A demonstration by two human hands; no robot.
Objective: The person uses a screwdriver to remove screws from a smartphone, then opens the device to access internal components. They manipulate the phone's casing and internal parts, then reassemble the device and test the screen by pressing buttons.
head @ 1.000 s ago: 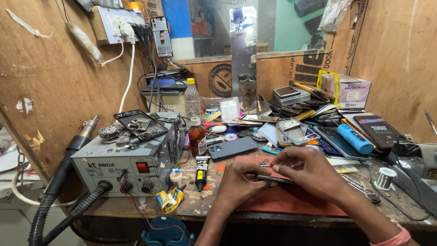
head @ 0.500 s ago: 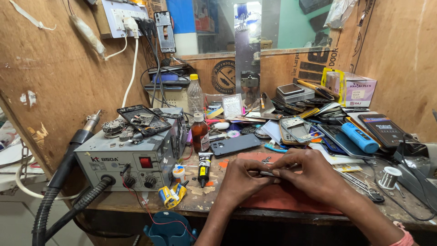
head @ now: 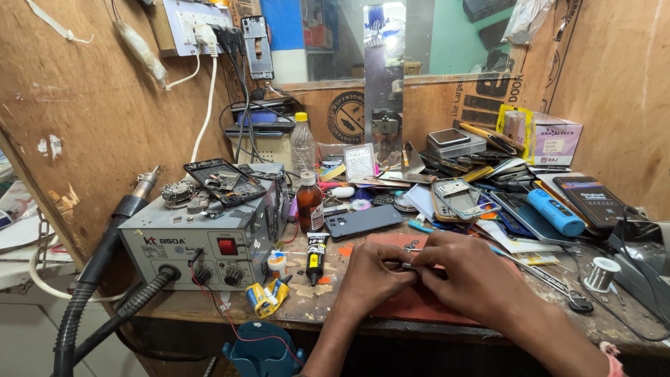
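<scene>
Head view: both hands point(head: 426, 276) pinch a thin metal part point(head: 407, 265).

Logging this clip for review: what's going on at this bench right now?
A person sits at a cluttered workbench and holds a small metal part between both hands over a red mat. The left hand and right hand meet at the part, fingers pinched on it. A grey hot-air station stands to the left, with a dark phone and a brown bottle behind the hands.
</scene>
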